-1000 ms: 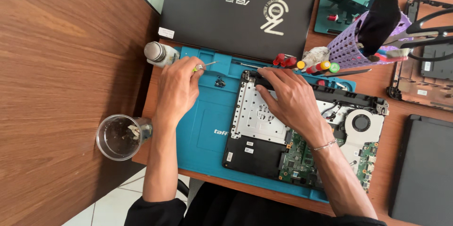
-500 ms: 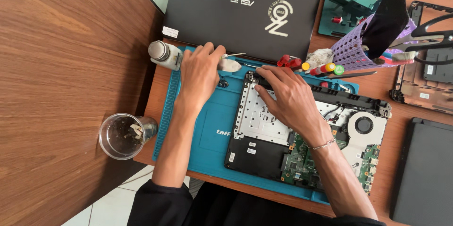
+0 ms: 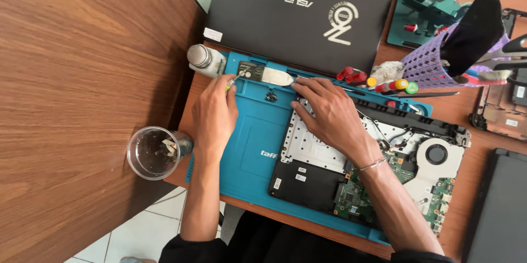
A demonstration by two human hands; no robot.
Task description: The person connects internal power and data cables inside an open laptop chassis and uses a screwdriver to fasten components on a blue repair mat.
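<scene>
1. Two hands at work. Far left, a clear plastic cup (image 3: 155, 153) stands at the edge of the wooden tabletop (image 3: 82, 76), with scraps inside that are too small to identify.
2. A small bottle (image 3: 204, 59) with a metal cap stands at the top-left corner of the blue mat (image 3: 252, 142).
3. The left hand (image 3: 215, 117) has its fingers curled tight around a slim tool (image 3: 235, 80) with a green spot on the grip. The tip points at the mat's top tray, just beside a flat metal pry blade (image 3: 269, 75). The palm hides most of the handle, so I can't tell what kind of tool it is.
4. A small dark part (image 3: 270, 96) lies loose on the mat between the hands. It is too small to identify.
5. The right hand (image 3: 329, 117) lies flat on the opened laptop base (image 3: 307, 180), fingers spread and gripping nothing, with the fingertips at its upper-left edge.
6. Judgement: a light pinch and a low tool tip would suit any picking from the tray, with the right palm pressing so the base doesn't slide.
7. The right hand covers the metal plate beneath it, so any screws there can't be seen.
8. Right side: a fan (image 3: 436, 154) and green circuit board are exposed. The purple basket (image 3: 428, 65) is partly blocked by dark cloth, and the frame edge cuts off the gear at far right.
</scene>
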